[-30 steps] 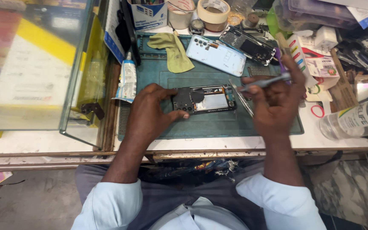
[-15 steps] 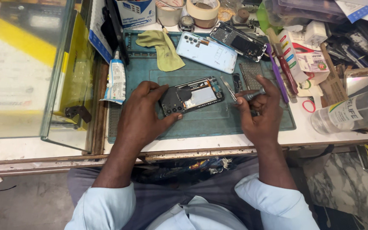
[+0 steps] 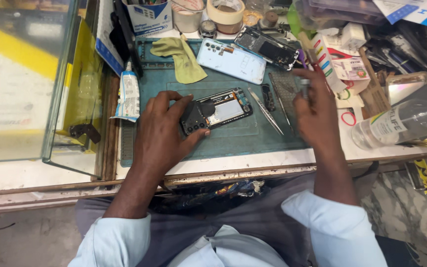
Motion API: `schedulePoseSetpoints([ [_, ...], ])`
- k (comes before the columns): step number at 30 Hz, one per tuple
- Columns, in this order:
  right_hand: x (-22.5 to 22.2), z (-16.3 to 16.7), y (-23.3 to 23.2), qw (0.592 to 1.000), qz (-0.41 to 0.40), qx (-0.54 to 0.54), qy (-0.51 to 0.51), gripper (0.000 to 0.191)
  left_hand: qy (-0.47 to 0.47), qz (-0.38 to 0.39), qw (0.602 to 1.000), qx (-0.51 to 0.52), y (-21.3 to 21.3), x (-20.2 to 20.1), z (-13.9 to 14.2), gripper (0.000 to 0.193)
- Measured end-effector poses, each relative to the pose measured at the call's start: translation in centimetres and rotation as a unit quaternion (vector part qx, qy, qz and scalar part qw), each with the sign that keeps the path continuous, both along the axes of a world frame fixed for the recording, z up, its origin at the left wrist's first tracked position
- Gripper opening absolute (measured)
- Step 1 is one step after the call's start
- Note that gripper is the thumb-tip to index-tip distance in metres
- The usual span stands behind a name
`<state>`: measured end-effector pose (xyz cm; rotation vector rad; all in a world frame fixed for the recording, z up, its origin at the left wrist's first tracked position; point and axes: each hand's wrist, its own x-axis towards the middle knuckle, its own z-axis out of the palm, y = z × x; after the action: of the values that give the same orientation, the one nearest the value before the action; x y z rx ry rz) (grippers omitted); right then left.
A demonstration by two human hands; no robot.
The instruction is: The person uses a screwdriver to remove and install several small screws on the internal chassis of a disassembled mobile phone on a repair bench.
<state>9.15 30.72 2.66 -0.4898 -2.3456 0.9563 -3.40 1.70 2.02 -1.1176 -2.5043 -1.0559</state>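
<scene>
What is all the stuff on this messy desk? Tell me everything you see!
Open phone: 1, black, on mat, under left hand.
Mat: 1, teal, desk middle.
Back cover: 1, pale blue, mat top.
Second phone: 1, dark, beside the cover.
Cloth: 1, yellow-green, mat top left.
Tweezers: 1, silver, right of open phone.
Glue tube: 1, white, mat's left edge.
Tape rolls: 2, cream, back.
Bottle: 1, clear, lying right.
Glass case: 1, left.
Left hand: touching open phone.
Right hand: holding small tool.

A pale worktop (image 3: 273,160) carried a teal mat (image 3: 233,141) at centre, a glass case (image 3: 30,84) at left, a clear plastic bottle (image 3: 401,123) at right and tape rolls (image 3: 226,11) far back
</scene>
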Motion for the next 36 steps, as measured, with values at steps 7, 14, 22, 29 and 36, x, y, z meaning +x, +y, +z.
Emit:
schedulePoseSetpoints([
  [7, -3.1, 1.4, -0.7, 0.946, -0.077, 0.180, -0.257, 0.031, 0.067, -0.031, 0.997, -0.015, 1.9, -0.5, 0.3, 0.067],
  [14, -4.1, 0.7, 0.2, 0.946, -0.077, 0.140, -0.282, 0.029, 0.012, -0.080, 0.974, -0.212, 6.8, -2.4, 2.4, 0.082],
  [22, -3.8, -1.1, 2.4, 0.978, -0.044, 0.025, -0.205, 0.032, -0.023, -0.135, 0.961, -0.241, 8.9, -4.6, 1.9, 0.081],
  [29, -2.8, -1.8, 0.7, 0.996, 0.047, -0.072, -0.017, 0.020, -0.057, -0.171, 0.973, -0.147, 8.4, -5.5, 0.4, 0.084],
  [36, -3.5, -1.2, -0.8, 0.944, 0.123, -0.303, 0.032, 0.019, -0.130, -0.199, 0.967, -0.091, 7.9, -6.4, 0.4, 0.087],
])
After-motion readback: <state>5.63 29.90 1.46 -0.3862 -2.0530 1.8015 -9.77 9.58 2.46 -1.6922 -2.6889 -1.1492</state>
